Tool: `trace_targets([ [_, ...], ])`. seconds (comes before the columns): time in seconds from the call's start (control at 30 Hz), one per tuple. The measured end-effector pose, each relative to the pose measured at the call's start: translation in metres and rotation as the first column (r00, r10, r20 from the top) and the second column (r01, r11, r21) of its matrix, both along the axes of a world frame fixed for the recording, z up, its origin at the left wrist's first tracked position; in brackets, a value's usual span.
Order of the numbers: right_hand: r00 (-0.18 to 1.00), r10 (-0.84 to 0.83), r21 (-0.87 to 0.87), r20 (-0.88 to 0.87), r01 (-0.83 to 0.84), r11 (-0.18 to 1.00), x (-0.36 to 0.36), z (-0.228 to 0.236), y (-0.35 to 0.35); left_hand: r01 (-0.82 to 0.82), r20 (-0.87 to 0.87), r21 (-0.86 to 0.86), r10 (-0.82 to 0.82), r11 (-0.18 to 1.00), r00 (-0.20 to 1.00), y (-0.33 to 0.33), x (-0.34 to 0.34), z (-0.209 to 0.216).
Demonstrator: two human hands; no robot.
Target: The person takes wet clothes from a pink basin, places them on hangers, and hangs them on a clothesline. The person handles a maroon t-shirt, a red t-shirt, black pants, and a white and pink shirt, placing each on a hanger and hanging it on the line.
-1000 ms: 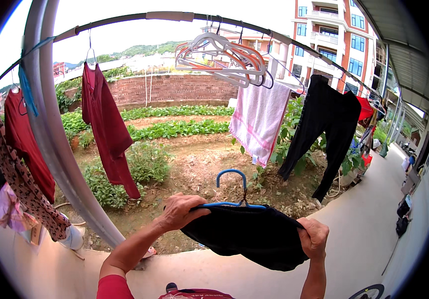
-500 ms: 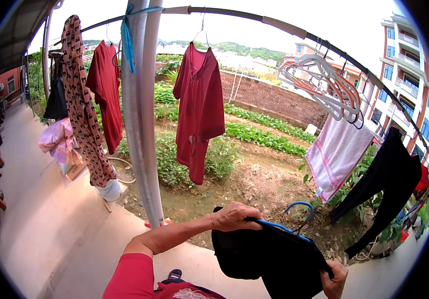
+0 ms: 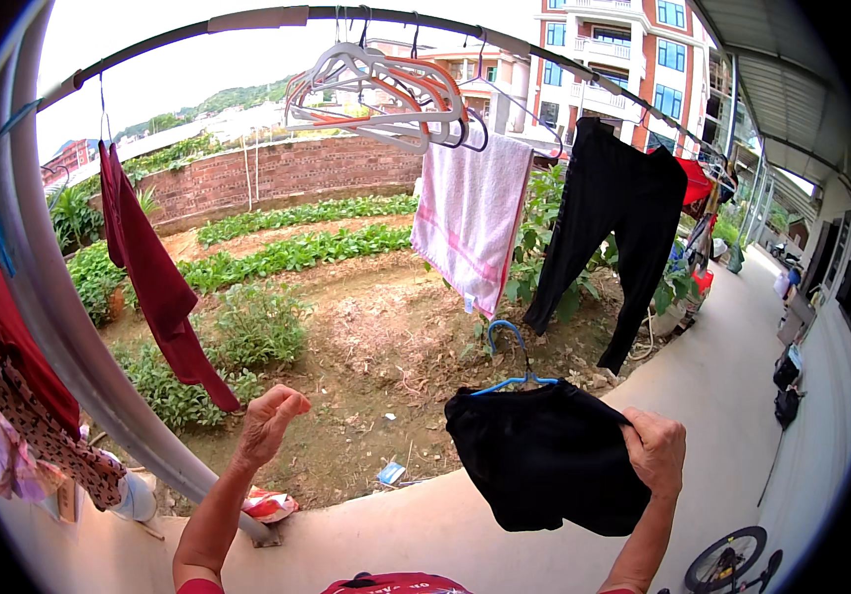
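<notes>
A black garment (image 3: 544, 460) sits on a blue hanger (image 3: 520, 381), whose hook curves up free of the rail. My right hand (image 3: 655, 450) is closed on the garment's upper right edge and holds it out over the pale walkway. Whether it is a top or bottoms, I cannot tell. Well to the left, apart from the garment, my left hand (image 3: 277, 421) is raised with its fingers curled in and nothing visible in them. Beyond the garment, black trousers (image 3: 618, 218) and a pink-and-white towel (image 3: 470, 213) hang from the rail (image 3: 505, 42).
Several white and orange hangers (image 3: 376, 94) are bunched on the rail. A dark red garment (image 3: 148, 277) hangs at left beside a metal post (image 3: 79, 327). Dirt and green plants (image 3: 297, 257) lie beyond the walkway (image 3: 722, 376); a bicycle wheel (image 3: 727, 559) shows at lower right.
The view has turned right. My left hand has let go of the garment and hanger and moved away to the left. My right hand still grips the garment, now raised higher.
</notes>
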State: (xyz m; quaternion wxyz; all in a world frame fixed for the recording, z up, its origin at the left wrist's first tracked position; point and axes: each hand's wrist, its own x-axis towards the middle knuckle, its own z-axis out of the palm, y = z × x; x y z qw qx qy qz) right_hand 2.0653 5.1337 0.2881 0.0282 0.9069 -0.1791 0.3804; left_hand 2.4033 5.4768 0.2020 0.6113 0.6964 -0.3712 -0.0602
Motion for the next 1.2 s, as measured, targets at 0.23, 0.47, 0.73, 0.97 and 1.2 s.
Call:
trace_targets([
  [0.23,0.910,-0.352,0.001,0.219,0.360,0.933,0.014,0.019,-0.070,0.174,-0.176,0.127,-0.150,0.977,0.973,-0.039,0.016,-0.017],
  [0.47,0.812,-0.311,-0.076,0.493,0.397,0.915,0.078,0.082,-0.149,0.194,-0.168,0.059,-0.182,0.979,0.969,-0.115,0.016,-0.019],
  [0.73,0.887,-0.209,-0.054,0.411,0.252,0.966,0.078,0.084,-0.210,-0.131,0.179,-0.098,0.147,0.987,0.973,-0.216,0.007,0.049],
  [0.97,0.978,0.034,-0.096,0.207,-0.014,0.995,0.030,0.021,-0.216,0.048,0.726,-0.076,0.022,0.996,0.687,-0.333,-0.048,0.084],
  [1.2,0.943,0.263,-0.012,0.205,-0.266,0.964,0.018,0.000,-0.188,0.167,0.601,0.241,-0.282,0.956,0.748,-0.345,-0.056,0.042],
])
